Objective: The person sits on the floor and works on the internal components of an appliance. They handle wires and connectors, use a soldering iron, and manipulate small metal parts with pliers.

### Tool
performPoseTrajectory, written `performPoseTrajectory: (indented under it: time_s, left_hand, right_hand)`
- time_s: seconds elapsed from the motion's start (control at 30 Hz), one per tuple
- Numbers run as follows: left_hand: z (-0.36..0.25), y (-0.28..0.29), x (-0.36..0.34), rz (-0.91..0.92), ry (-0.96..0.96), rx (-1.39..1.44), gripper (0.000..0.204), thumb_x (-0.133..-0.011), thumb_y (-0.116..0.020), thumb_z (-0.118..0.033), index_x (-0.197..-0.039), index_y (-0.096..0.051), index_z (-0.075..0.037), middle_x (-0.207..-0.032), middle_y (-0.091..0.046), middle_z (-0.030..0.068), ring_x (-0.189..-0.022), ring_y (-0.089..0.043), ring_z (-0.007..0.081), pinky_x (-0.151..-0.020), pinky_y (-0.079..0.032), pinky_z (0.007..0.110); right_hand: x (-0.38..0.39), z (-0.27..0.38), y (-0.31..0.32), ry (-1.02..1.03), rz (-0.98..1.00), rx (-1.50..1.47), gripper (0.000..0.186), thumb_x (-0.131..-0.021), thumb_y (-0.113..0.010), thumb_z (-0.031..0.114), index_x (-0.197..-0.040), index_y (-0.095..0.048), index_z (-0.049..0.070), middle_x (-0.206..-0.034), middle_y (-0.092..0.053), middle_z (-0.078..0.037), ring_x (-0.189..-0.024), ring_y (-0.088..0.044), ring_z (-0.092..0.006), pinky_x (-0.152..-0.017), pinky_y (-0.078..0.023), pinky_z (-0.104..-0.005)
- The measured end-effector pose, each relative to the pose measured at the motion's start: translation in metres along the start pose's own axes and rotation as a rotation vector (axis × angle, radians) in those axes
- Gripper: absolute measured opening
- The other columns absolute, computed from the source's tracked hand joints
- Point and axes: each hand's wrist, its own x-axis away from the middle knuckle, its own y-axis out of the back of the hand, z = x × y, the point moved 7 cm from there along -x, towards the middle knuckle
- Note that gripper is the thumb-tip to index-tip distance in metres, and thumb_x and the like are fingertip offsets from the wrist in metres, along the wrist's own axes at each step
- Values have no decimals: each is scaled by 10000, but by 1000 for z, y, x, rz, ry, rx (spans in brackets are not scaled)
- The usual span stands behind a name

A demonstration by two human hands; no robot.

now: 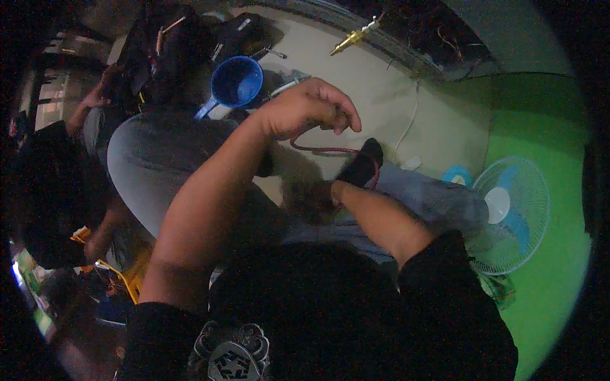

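Observation:
My left hand [311, 111] is raised over the floor, its fingers loosely bent and apart, with nothing visible in them. Below its wrist runs a thin reddish hose [327, 150], which curves right past my dark-covered foot [365, 162]. My right hand [318, 200] lies low between my legs, in deep shadow. Its fingers are lost in the dark, and whether it holds anything does not show. A blue dipper [236, 81] with a handle stands just beyond my left forearm.
A brass fitting [352, 39] is at the far side, by a dark recess. A white cord [406, 130] lies on the pale floor [375, 82]. To the right stands a fan [511, 213] with blue blades, near a green surface [540, 127]. Another person [54, 184] sits at the left.

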Motion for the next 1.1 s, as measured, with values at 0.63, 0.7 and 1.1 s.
performPoseTrajectory:
  time_s: [0.63, 0.7, 1.1]
  left_hand:
    - [-10, 12, 6, -160, -149, 565, 227, -669, -479, -155, -798, -544, 19, -640, -498, 88, -511, -463, 171, -554, -385, 334]
    - [-11, 12, 6, -154, -160, 568, 229, -671, -480, -159, -800, -547, 18, -637, -501, 88, -508, -459, 170, -551, -379, 334]
    - [3, 9, 3, -189, -98, 469, 229, -767, -579, -113, -954, -607, 16, -851, -602, 58, -712, -550, 138, -633, -435, 286]
  right_hand:
    - [-20, -32, -19, 30, -14, 28, 363, -819, -730, 321, -1067, -706, 57, -1046, -711, -128, -917, -661, -218, -838, -525, -415]
    - [-21, -36, -19, -29, -41, -10, 354, -811, -725, 303, -1064, -705, 56, -1040, -710, -132, -912, -660, -222, -835, -522, -420]
    - [18, 21, 22, -98, 4, 169, 293, -827, -652, 198, -1056, -697, 21, -1049, -709, -172, -947, -671, -318, -846, -524, -454]
